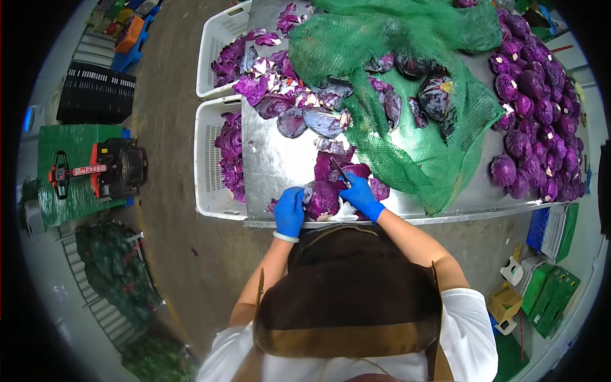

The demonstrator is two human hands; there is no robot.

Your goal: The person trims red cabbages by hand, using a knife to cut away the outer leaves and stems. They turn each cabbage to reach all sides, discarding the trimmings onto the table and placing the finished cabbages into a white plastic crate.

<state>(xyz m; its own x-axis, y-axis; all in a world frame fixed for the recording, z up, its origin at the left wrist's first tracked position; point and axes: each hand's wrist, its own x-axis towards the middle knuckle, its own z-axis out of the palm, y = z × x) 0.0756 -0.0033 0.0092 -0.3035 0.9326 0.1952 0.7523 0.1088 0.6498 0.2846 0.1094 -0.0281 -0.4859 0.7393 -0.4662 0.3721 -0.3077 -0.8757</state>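
Between my blue-gloved hands a red cabbage (321, 201) rests at the near edge of the metal table (264, 165). My left hand (289, 212) is against the cabbage's left side, its fingers curled and partly hidden. In my right hand (361, 197) is a knife (340, 170), its dark blade pointing up and away to the left. Loose purple leaves (337, 162) lie just beyond the cabbage, and white-ribbed pieces sit under my right hand.
White crates (202, 159) of purple leaves stand along the table's left side. A green mesh sack (439, 184) with dark cabbages (436, 99) spreads over the middle. Trimmed red cabbages (531, 108) are piled at the right. A pallet truck (118, 169) stands on the floor to the left.
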